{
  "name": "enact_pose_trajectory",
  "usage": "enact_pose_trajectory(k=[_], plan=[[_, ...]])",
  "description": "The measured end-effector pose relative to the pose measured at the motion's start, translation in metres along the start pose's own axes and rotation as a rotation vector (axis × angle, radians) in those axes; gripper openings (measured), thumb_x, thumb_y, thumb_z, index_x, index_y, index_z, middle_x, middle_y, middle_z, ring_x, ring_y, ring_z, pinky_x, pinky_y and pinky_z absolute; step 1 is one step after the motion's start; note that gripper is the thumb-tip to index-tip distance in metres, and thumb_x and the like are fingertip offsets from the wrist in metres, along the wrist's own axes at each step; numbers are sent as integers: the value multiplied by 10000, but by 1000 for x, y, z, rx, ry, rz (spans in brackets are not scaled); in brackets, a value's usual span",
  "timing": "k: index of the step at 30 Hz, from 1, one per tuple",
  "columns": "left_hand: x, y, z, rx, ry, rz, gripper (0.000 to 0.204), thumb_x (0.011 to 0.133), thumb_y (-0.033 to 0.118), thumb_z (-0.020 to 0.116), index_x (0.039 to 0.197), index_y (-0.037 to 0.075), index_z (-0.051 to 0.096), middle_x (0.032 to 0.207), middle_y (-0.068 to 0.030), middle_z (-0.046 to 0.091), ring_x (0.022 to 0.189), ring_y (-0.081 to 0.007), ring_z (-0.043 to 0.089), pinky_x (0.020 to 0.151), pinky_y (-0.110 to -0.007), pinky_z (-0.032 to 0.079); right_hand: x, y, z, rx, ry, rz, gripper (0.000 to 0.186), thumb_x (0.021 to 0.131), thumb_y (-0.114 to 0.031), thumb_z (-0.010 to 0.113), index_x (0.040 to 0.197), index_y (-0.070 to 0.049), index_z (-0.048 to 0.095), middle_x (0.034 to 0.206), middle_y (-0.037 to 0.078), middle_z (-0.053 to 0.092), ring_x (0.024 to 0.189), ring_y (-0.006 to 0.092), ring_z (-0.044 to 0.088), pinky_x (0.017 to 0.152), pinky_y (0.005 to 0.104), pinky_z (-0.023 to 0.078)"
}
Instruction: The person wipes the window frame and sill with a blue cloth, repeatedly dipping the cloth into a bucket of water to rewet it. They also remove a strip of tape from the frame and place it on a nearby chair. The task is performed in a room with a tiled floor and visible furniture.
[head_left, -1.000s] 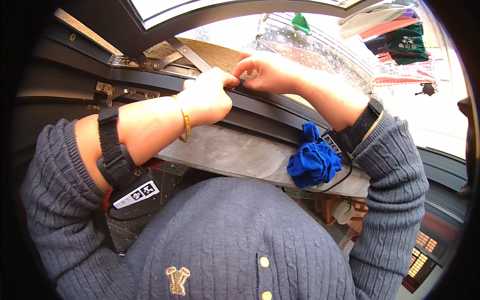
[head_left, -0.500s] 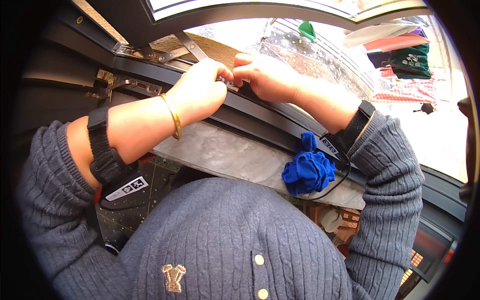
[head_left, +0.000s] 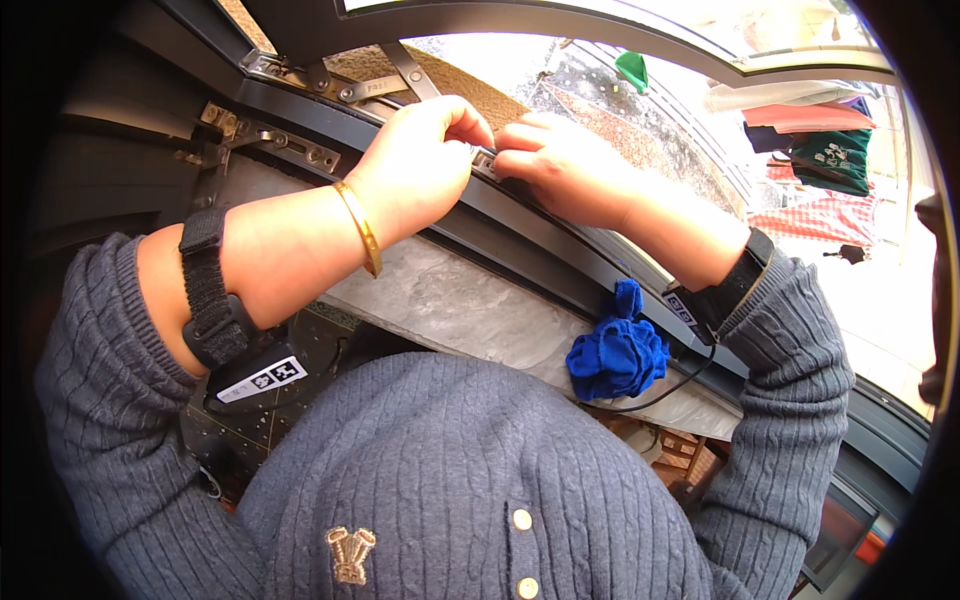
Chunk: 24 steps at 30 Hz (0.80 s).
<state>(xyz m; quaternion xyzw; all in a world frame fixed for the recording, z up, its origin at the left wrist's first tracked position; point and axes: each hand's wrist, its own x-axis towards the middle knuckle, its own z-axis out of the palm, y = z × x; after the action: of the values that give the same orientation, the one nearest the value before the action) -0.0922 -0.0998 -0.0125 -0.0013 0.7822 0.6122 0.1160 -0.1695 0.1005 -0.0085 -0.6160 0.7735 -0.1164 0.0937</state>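
Note:
Both my hands are over the dark window frame (head_left: pixel 390 160), close together at a small metal fitting (head_left: pixel 486 164) in its track. My left hand (head_left: pixel 420 160), with a gold bangle (head_left: pixel 358 228) at the wrist, has thumb and forefinger bent together beside the fitting. What its fingertips hold, if anything, is hidden. Just to the right, my right hand (head_left: pixel 570 172) has its fingers curled down against the fitting's other end; its fingertips are partly hidden. A metal stay arm (head_left: pixel 410 72) runs from the frame up to the opened sash (head_left: pixel 560 22).
A crumpled blue cloth (head_left: pixel 618 358) lies on the grey stone sill (head_left: pixel 460 292), below my right wrist. Hinge hardware (head_left: pixel 270 140) sticks out at the left. Outside, laundry (head_left: pixel 832 160) hangs at the right, and a green cloth (head_left: pixel 632 70) is near a railing.
The view has shifted slightly, so the window and the outside sit lower and farther right. My hands have parted a little, and the metal fitting between them shows more.

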Motion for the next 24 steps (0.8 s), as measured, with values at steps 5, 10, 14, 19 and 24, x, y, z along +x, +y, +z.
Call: enact_pose_trajectory(k=[5, 10, 14, 19, 24], plan=[[3, -2, 4, -27, 35, 17, 197, 804, -55, 474, 920, -25, 630, 854, -101, 658, 818, -157, 604, 789, -295, 496, -17, -2, -2, -29, 100, -50, 318, 723, -41, 656, 1034, -106, 651, 1001, 85, 597, 976, 294, 586, 858, 398, 505], [3, -1, 6, -40, 29, 12, 193, 805, -54, 473, 914, -23, 629, 849, -96, 658, 814, -152, 600, 790, -291, 494, -15, -3, -2, -54, 55, -12, 247, 761, -67, 611, 1006, -81, 643, 1001, 76, 587, 1012, 278, 567, 893, 375, 489], [2, -1, 1, -3, -27, -12, 285, 800, -87, 384, 951, -16, 616, 904, -56, 636, 888, -125, 578, 871, -267, 472, -2, -1, -1, -18, 9, -1, 190, 775, -79, 589, 960, -61, 628, 974, 77, 573, 1003, 280, 550, 893, 374, 480], [-1, -4, -1, -10, -30, 37, 288, 796, -90, 376, 939, -18, 615, 896, -54, 635, 888, -126, 578, 874, -269, 471, 5, -2, 2, 34, -23, 65, 174, 756, -53, 598, 930, -54, 610, 963, 85, 567, 1002, 294, 546, 879, 381, 482], [1, -5, 6, -72, 40, 79, 194, 777, -35, 469, 873, -17, 636, 789, -134, 653, 760, -186, 603, 738, -318, 497, -11, 0, -17, 77, -117, 102, 207, 733, -15, 612, 936, -52, 600, 974, 92, 566, 1032, 302, 547, 883, 393, 488]])
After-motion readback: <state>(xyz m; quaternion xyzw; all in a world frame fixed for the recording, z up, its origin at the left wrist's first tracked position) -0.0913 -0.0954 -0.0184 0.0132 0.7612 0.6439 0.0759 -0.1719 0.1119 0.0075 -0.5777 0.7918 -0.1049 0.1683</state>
